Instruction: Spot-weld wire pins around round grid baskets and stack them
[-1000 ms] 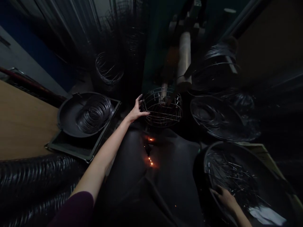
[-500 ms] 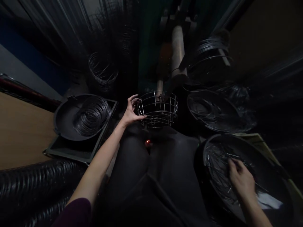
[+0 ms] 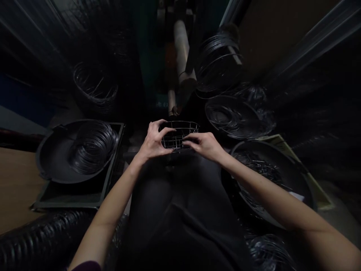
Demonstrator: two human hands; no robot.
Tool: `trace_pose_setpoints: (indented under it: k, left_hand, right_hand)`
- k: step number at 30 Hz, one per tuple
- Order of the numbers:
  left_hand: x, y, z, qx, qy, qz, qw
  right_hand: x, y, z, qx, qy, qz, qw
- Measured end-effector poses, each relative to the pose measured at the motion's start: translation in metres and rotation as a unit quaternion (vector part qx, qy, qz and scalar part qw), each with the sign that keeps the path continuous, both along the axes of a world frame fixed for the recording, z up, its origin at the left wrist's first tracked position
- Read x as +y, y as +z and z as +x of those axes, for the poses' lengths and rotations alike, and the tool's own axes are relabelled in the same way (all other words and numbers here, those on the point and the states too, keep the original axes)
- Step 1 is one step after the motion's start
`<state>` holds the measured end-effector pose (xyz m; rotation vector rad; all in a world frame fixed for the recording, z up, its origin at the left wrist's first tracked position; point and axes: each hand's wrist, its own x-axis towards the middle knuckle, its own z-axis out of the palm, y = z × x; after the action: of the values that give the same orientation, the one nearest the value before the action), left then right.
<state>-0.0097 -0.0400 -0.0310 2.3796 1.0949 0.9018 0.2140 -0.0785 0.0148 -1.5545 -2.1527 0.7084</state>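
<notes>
A round wire basket [image 3: 175,142] stands over my lap, below the end of a machine's metal arm. My left hand [image 3: 153,141] grips its left side, thumb low in front and fingers curled over the rim. At the basket's near right side, my right hand [image 3: 205,146] has thumb and forefinger pinched together among the wires. Whatever is between those fingertips is too small and dark to make out. To the right, beyond my right forearm, a black pan [image 3: 293,169] holds short loose wire pieces [image 3: 262,167].
The machine's cylindrical arm [image 3: 182,47] reaches down ahead. At left, a wire coil [image 3: 94,146] lies in a dark pan [image 3: 53,154] on a crate [image 3: 70,195]. Another pan [image 3: 252,113] with wire rings sits at right. Wire bundles [image 3: 96,88] stand behind.
My right hand has left the pan of short wires and come to the basket. The basket has moved nearer and lower, away from the machine's arm, with my left hand on it. The view has shifted right.
</notes>
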Motion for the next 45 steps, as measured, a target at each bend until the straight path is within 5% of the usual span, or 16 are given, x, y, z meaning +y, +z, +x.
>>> trace_pose_setpoints:
  k: [4, 8, 22, 32, 45]
  left_hand:
    - [0.002, 0.0, 0.003, -0.013, 0.015, -0.029, 0.999]
    - [0.012, 0.001, 0.004, -0.023, 0.028, -0.039, 0.999]
    - [0.043, 0.01, 0.006, -0.022, 0.03, -0.037, 0.999]
    - [0.048, 0.018, 0.007, -0.025, 0.043, -0.058, 0.997]
    - [0.087, 0.02, 0.006, -0.015, 0.061, -0.058, 0.996]
  right_hand:
    - [-0.004, -0.014, 0.0, -0.175, 0.09, 0.151, 0.969]
    - [0.003, -0.014, 0.003, -0.198, 0.113, 0.214, 0.95]
    - [0.039, -0.004, 0.007, -0.203, 0.125, 0.245, 0.94]
    - [0.025, -0.014, 0.015, -0.114, 0.028, 0.286, 0.951]
    - [0.062, -0.021, 0.009, -0.058, -0.056, 0.282, 0.956]
